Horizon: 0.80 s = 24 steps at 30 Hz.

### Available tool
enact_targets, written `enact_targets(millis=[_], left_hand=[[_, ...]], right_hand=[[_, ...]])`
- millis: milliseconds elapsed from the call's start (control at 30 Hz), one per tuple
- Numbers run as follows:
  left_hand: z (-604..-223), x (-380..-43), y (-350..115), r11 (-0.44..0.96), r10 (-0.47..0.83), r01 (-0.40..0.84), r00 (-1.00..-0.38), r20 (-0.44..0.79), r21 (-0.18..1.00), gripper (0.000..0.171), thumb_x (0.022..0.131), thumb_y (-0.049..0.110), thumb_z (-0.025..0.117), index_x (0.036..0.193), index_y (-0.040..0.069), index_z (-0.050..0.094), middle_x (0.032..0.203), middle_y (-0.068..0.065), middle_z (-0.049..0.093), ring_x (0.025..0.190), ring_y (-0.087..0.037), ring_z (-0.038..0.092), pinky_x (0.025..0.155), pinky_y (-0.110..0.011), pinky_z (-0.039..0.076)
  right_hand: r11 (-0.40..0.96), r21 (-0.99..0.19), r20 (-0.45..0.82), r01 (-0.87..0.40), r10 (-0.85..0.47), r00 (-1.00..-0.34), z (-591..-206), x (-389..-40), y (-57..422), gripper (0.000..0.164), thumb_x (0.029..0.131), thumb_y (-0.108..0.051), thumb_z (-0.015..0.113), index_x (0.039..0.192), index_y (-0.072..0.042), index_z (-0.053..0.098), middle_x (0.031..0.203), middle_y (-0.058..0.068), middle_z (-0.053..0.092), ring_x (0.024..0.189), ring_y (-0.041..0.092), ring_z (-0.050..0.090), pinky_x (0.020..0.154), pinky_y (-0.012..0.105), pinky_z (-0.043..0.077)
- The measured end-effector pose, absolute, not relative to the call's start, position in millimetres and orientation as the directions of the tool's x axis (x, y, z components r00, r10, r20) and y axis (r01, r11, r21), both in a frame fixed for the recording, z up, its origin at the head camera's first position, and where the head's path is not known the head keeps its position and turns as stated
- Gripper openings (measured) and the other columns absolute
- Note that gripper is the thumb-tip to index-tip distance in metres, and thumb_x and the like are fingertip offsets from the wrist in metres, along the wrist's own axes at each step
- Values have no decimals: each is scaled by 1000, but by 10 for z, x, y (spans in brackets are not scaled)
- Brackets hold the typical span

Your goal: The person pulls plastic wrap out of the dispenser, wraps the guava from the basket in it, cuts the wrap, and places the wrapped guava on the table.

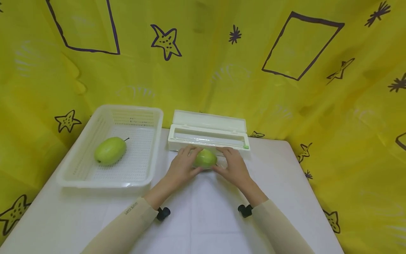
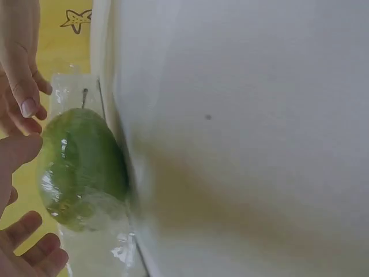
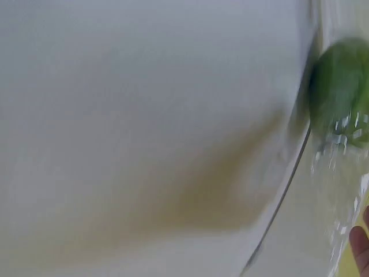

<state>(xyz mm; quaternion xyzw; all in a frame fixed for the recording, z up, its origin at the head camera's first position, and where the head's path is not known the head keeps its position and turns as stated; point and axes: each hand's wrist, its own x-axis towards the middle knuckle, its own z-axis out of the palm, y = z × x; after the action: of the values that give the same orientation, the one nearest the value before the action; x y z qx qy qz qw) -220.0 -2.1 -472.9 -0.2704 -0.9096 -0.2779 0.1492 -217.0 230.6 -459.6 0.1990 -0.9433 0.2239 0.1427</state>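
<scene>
A green oval fruit [image 1: 205, 158] with a thin stem sits against the front of a white cling film box. Clear cling film [image 2: 104, 245] covers it and stretches out past both its ends. My left hand [image 1: 183, 164] is at the fruit's left side, thumb and fingers spread around it. On the other side my right hand [image 1: 234, 167] curves loosely, fingertips near the film. The left wrist view shows the left fingers [image 2: 43, 254] relaxed and apart beside the wrapped fruit. Only fingertips [image 3: 358, 245] of the right hand appear at the right wrist view's edge.
The cling film box [image 1: 207, 143] stands at the back of the white table [image 1: 269, 197], lid raised, with a film roll [image 1: 209, 138] inside. To the left is a white plastic basket [image 1: 111, 183] holding another green fruit [image 1: 110, 151]. A yellow patterned curtain [image 1: 203, 70] hangs behind.
</scene>
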Motion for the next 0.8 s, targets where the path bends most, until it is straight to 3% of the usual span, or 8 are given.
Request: enact_targets(millis=[167,333,433,533,667,800], left_hand=[[-4570,-2229,96,676,429,616,-775,464,404,63,85,32,78,141,18,53,136,-9,54,124,-32,51,95,-46,52],[-4480,-2269,158,648,382,603,-786,486,465,54,88,28,74,137,17,56,131,-8,58,121,-31,54,94,-46,53],[-4541,-2250,105,573,213,543,-822,529,614,38,92,18,69,128,12,62,127,-10,60,120,-32,53,97,-47,49],[-4670,-2198,-3,427,-45,455,-852,521,781,31,95,7,59,125,6,61,136,-16,52,130,-34,45,108,-51,37],[-4857,-2169,-170,271,-230,312,-898,376,911,47,96,3,48,143,1,43,153,-19,35,145,-32,28,119,-50,22],[-4976,-2247,-297,178,-214,135,-962,172,975,63,98,6,46,156,4,22,161,-16,25,151,-32,19,123,-47,16]], right_hand=[[806,-462,437,-370,-156,-886,-4508,-2199,2700,42,91,-23,73,128,-6,63,124,14,64,113,35,59,93,50,50],[782,-583,375,-219,21,-927,-4464,-2216,3038,35,94,-17,68,126,-4,63,123,15,64,107,35,63,82,48,56],[787,-597,333,-159,62,-941,-4472,-2208,3173,33,96,-19,66,126,-4,63,122,15,65,105,34,65,82,47,57],[798,-584,331,-149,66,-941,-4478,-2209,3259,31,97,-17,65,125,-4,65,119,15,67,102,33,67,82,47,57],[817,-549,342,-176,28,-939,-4458,-2300,3307,29,96,-13,65,124,-3,67,116,18,67,99,34,67,81,48,57],[838,-503,330,-212,-40,-943,-4452,-2453,3316,28,94,-8,64,122,-2,67,112,20,66,97,35,67,81,49,57]])
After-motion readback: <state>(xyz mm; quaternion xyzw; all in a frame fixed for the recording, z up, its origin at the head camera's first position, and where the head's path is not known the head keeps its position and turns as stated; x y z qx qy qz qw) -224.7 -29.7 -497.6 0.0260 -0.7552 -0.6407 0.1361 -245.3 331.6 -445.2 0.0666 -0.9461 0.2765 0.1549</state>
